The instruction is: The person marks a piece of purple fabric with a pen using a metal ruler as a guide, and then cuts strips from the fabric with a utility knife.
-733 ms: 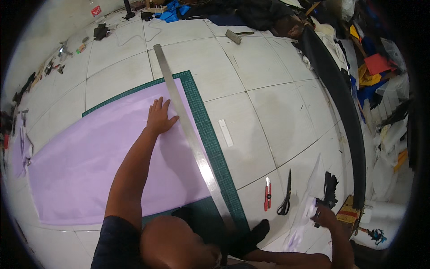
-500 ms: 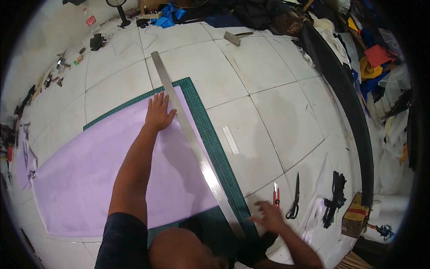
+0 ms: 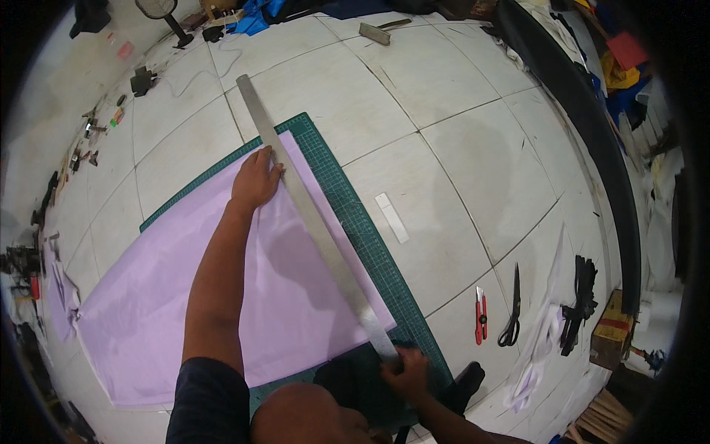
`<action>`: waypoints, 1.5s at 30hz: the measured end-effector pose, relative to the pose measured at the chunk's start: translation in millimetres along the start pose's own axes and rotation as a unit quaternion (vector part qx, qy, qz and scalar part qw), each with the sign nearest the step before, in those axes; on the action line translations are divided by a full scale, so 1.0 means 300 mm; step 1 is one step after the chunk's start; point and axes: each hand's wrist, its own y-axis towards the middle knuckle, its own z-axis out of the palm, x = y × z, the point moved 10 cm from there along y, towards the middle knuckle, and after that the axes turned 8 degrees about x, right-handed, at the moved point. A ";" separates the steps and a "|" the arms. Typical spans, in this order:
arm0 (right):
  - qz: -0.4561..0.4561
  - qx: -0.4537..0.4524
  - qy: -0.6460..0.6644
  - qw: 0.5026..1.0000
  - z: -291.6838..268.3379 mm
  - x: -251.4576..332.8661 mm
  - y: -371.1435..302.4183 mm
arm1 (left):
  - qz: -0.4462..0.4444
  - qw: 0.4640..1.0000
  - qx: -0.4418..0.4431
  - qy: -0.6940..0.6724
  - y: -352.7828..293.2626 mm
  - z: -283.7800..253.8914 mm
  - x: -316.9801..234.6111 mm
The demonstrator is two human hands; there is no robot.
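Note:
A long metal ruler lies slantwise over a pale lilac fabric sheet, leaving a narrow strip of fabric showing along its right side. Beneath them is a green cutting mat on the floor. My left hand is at the ruler's far part, its fingers drawn together against the left edge. At the near end, my right hand grips the ruler with bent fingers. A red utility knife and black scissors lie on the tiles to the right.
A short white strip rests right of the mat. Farther right are black strips, lilac scraps and a long black roll. A wooden-handled brush or block and a fan stand out at the back.
My right hand has come left from above the tiles near the knife onto the ruler's near end. That end has shifted left, baring more fabric. My left hand's spread fingers have drawn in.

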 end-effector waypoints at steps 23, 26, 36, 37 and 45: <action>0.043 -0.030 -0.025 0.998 0.022 0.017 -0.004 | -0.010 0.980 0.163 0.113 0.031 0.057 0.013; 0.035 -0.026 -0.055 0.998 -0.005 0.023 0.005 | -0.016 0.981 0.158 0.108 0.034 0.064 -0.008; 0.071 -0.052 0.091 0.992 -0.304 0.067 0.546 | -0.064 0.989 0.106 0.081 -0.008 0.059 -0.004; 0.066 -0.063 0.078 0.993 -0.340 0.077 0.626 | -0.070 0.993 0.075 0.060 -0.013 0.052 -0.006; 0.005 -0.070 0.055 0.996 -0.340 0.060 0.875 | -0.030 0.991 -0.113 0.067 -0.015 0.066 -0.038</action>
